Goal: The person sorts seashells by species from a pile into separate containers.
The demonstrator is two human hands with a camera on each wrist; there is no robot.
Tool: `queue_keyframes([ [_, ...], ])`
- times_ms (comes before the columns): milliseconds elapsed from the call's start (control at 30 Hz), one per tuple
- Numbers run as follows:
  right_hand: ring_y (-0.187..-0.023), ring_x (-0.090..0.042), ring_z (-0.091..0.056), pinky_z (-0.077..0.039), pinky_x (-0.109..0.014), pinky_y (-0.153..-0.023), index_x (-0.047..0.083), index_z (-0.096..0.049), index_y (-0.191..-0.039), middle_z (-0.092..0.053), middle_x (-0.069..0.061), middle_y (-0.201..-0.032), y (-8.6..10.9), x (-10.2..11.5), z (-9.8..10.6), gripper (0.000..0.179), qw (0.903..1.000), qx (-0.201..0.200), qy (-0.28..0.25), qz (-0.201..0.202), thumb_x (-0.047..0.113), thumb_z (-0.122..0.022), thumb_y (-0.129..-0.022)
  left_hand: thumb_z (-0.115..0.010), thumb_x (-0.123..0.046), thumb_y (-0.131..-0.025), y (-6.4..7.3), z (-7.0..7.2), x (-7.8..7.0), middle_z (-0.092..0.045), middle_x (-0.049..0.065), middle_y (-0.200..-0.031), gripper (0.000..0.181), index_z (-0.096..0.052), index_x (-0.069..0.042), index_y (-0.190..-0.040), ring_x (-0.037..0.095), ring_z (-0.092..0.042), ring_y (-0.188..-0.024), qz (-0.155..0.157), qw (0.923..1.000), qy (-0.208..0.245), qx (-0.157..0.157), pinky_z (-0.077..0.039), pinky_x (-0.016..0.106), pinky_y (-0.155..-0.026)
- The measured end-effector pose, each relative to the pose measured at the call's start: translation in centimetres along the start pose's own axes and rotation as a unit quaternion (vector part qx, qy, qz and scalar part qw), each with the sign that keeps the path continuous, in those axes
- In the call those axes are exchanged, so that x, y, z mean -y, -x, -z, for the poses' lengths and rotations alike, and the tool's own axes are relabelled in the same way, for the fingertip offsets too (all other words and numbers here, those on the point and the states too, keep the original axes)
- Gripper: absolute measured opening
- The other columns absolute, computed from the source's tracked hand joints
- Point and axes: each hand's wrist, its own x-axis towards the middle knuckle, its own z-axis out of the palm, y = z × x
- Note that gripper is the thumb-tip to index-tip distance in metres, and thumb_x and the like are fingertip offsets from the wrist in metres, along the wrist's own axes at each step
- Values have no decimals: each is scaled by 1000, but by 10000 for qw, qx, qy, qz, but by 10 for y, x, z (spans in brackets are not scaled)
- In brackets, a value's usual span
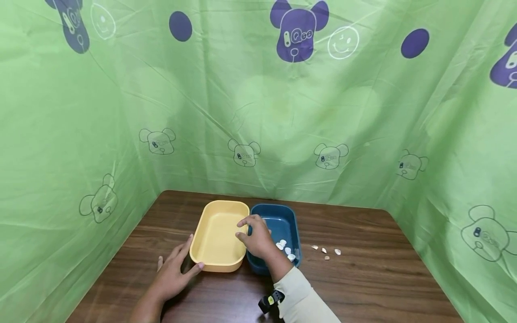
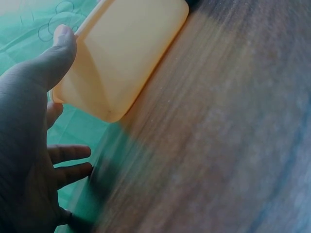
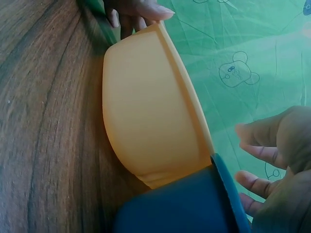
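A yellow rectangular tray (image 1: 220, 237) stands on the table, side by side with a dark blue tray (image 1: 278, 211). Several small white pieces that look like shells (image 1: 287, 251) lie in the blue one. My left hand (image 1: 171, 273) touches the yellow tray's near left corner, thumb at the rim and the other fingers spread along the outside. Over the place where the two trays meet hovers my right hand (image 1: 258, 237), its thumb and index finger apart. Nothing shows between those fingers; the right wrist view also has this hand (image 3: 277, 160) beside the blue tray's rim.
On the brown wooden table (image 1: 363, 278), several small pale shell-like pieces (image 1: 337, 252) lie to the right of the blue tray. Green curtains (image 1: 282, 179) with printed bear figures hang around the back and sides. A black band (image 1: 271, 301) sits at my right wrist.
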Motion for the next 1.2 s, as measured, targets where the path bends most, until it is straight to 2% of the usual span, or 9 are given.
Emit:
queue_keyframes([
  [267,-142,-43,-50,-21,-87,-114,6,-77,-112,-62,-16,-141,4,-7,10,19,9999,-147,-18,41,18,-81,-98,-71,-60,-101,0,0,0,-51,24,-163,96,-24,-23,-176,57,-54,-146,13,10000,10,23,-13,96,-113],
  [467,-140,-42,-53,-22,-88,-113,7,-77,-110,-63,-16,-139,9,-14,26,16,9996,-286,6,35,18,-80,-99,-72,-59,-101,-1,-1,1,-50,26,-164,96,-24,-24,-176,58,-53,-146,-28,10000,33,10,-12,97,-112],
  [667,-138,-40,-52,-26,-81,-112,13,-77,-105,-64,-13,-138,15,-18,44,8,9985,-528,86,-89,18,-79,-100,-72,-59,-101,-1,-2,2,-50,26,-165,96,-23,-25,-176,60,-50,-148,-50,10000,63,-7,-12,97,-112],
  [767,-137,-39,-52,-29,-77,-110,13,-77,-105,-65,-13,-137,19,-21,51,7,9978,-652,91,-14,18,-78,-101,-72,-58,-101,0,-1,3,-50,26,-165,96,-23,-24,-176,61,-49,-147,-56,10000,49,-24,-12,98,-111],
  [1033,-135,-38,-56,-31,-72,-107,11,-79,-101,-69,-12,-133,30,-36,63,4,9925,-1216,16,105,14,-80,-99,-71,-58,-102,4,1,5,-49,29,-164,96,-22,-22,-177,62,-50,-146,-56,9999,100,40,-11,98,-110],
  [1200,-135,-38,-56,-33,-71,-107,9,-79,-101,-71,-13,-133,38,-46,79,4,9870,-1594,100,180,10,-80,-98,-69,-59,-103,0,-1,2,-47,29,-165,96,-19,-24,-177,62,-50,-147,-78,9999,90,85,-11,98,-110],
])
